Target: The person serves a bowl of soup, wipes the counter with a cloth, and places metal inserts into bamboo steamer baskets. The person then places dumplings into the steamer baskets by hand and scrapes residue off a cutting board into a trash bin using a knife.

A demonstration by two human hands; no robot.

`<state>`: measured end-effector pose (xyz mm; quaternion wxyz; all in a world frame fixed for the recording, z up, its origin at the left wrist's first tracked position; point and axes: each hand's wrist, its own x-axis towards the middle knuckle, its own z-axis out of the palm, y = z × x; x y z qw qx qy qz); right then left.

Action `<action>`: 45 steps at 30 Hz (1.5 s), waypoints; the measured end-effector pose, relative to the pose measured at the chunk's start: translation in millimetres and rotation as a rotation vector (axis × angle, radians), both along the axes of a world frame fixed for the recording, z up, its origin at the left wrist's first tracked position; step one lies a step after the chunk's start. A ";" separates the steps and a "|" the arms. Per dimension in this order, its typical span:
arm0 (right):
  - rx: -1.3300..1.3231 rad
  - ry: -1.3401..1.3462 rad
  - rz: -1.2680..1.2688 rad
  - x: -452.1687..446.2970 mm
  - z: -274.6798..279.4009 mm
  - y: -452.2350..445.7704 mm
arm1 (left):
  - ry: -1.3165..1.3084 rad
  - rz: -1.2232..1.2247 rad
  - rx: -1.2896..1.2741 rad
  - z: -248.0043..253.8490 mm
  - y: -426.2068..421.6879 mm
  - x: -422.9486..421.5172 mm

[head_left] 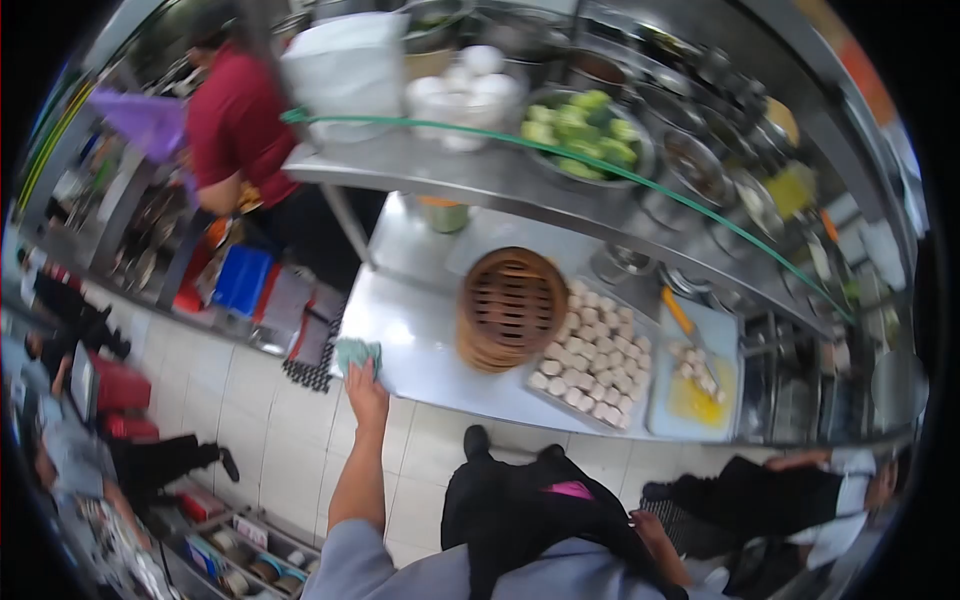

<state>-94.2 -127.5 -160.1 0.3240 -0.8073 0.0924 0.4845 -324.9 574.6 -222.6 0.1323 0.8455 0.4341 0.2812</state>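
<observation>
Head view. A stainless work table (420,365) carries several containers under a metal shelf (400,172). At mid-table stands a round bamboo steamer (512,300) with a slatted top, through which its contents cannot be made out. Just beside it, on the right, a shallow rectangular tray (556,400) bears many small whitish pieces (590,355), set close together in rows. Farther right, a pale cutting board (660,405) holds a knife with an orange handle (678,312), a few whitish bits and a patch of yellow material (698,400). Toward the rear of the table, near the shelf, stands a jar (445,215) with pale green contents. On the shelf, a clear tub (450,130) is heaped with white rounded items (485,62); to its right, a metal bowl (595,183) contains cut green vegetables (575,125).

The left hand (364,378), arm extended, holds a green cloth (353,352) at the near left corner of the table. The cloth lies under and just beyond the fingers, touching them, and well apart from the steamer. The right hand (650,527) is low beside the body, away from the table; whether its fingers are spread or closed cannot be told.
</observation>
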 end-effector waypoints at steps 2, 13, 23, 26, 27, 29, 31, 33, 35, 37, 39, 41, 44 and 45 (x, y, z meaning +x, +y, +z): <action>0.043 0.007 -0.042 -14.3 -15.1 -20.7 | -0.132 -0.070 -0.310 -0.2 -45.8 13.4; -0.009 0.058 -0.282 -15.3 -38.2 -16.4 | -0.146 -0.691 -0.084 96.6 -169.2 123.9; 0.155 0.159 -0.245 18.0 -97.1 -64.6 | 0.383 -0.561 0.054 84.2 -206.9 136.0; 0.153 0.203 -0.387 42.4 -110.2 -77.2 | 0.240 -0.557 0.039 140.9 -202.8 133.7; 0.134 0.203 -0.385 45.2 -103.3 -78.9 | 0.183 -0.576 0.002 161.0 -198.9 131.8; 0.123 0.238 -0.372 50.7 -104.6 -89.0 | -0.106 -0.452 0.259 223.0 -196.4 138.5; 0.144 0.251 -0.358 56.9 -123.1 -105.1 | -0.241 -0.306 0.264 285.1 -193.4 156.9; 0.170 0.245 -0.319 66.7 -148.4 -120.2 | -0.189 -0.254 0.231 312.5 -183.9 166.5; 0.190 0.062 0.062 78.2 -196.7 -145.8 | -0.165 -0.216 0.210 331.3 -178.1 171.6; 0.084 -0.408 0.806 100.0 -258.6 -165.8 | -0.158 -0.246 0.311 347.7 -171.4 176.0; 0.099 -0.184 0.599 107.6 -253.4 -156.4 | -0.332 -0.384 0.454 397.6 -157.9 183.3; 0.230 0.230 -0.371 95.5 -176.3 -112.5 | -0.465 -0.452 0.559 462.1 -142.7 190.6; 0.248 0.153 -0.430 86.5 -133.3 -75.0 | -0.621 -0.642 0.718 574.1 -121.0 221.6; 0.222 0.138 -0.439 83.7 -128.3 -64.2 | -0.680 -0.712 0.701 606.6 -111.3 240.5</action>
